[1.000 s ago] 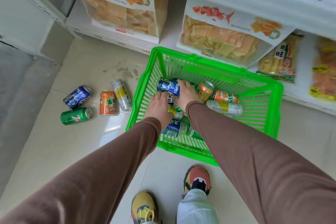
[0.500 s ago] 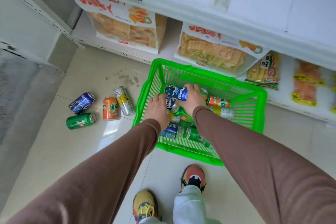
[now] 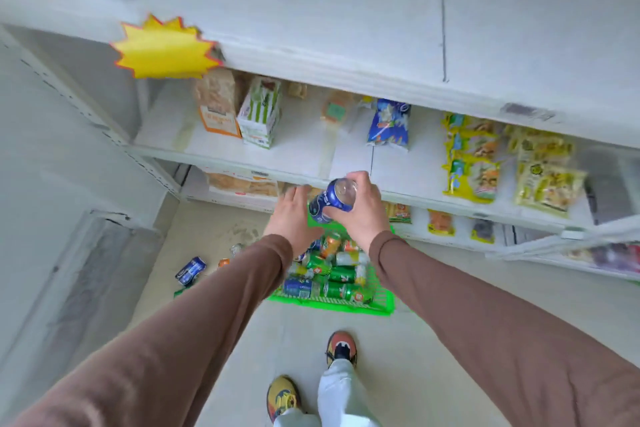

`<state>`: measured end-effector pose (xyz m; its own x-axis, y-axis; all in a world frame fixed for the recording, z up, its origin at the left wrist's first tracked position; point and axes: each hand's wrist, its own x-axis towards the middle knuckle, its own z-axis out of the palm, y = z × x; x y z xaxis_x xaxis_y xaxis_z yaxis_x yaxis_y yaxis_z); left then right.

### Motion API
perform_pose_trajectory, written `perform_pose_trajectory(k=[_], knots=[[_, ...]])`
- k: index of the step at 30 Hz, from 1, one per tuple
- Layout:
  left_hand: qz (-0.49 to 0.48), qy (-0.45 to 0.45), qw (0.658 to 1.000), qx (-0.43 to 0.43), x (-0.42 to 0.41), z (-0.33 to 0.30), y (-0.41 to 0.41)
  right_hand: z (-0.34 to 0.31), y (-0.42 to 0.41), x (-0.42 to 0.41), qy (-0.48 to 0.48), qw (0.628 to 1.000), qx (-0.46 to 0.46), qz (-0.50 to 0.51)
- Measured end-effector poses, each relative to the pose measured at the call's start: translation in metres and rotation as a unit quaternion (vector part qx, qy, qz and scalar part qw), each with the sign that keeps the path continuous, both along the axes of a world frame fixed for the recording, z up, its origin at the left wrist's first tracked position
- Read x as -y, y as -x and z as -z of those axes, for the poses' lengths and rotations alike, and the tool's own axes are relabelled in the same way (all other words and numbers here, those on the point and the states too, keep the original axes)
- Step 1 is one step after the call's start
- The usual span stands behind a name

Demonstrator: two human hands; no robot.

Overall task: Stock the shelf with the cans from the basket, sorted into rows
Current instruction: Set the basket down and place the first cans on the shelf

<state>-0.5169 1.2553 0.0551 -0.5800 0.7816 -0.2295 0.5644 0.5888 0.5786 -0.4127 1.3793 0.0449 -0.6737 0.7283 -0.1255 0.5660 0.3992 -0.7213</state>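
One blue can point(image 3: 331, 200) is gripped in the right hand point(image 3: 363, 210), fingers curled round it, above the green basket point(image 3: 382, 305); left hand point(image 3: 292, 218) flat-fingered beside it.

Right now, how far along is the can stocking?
Early. Done: no cans show on the shelf yet. In hand: the right hand grips a blue can lifted above the basket; the left hand is open beside it. Left: many cans in the basket, plus a blue floor can.
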Motion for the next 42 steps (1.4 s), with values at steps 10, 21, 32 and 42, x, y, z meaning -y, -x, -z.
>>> perform_pose_trajectory(k=[10, 21, 32, 42], knots=[[0.038, -0.165, 0.981, -0.096, -0.013, -0.191, 0.012, -0.213, -0.003, -0.010, -0.114, 0.985, -0.130, -0.015], [-0.007, -0.158, 0.984, -0.076, -0.087, -0.227, 0.080, -0.253, 0.087, -0.092, -0.095, 0.989, -0.111, 0.012], [-0.113, -0.103, 0.987, -0.042, -0.133, -0.205, 0.169, -0.240, 0.214, -0.156, -0.129, 0.984, -0.104, -0.072], [-0.121, -0.122, 0.984, -0.044, -0.170, -0.206, 0.235, -0.225, 0.298, -0.187, -0.173, 0.980, -0.097, -0.008]])
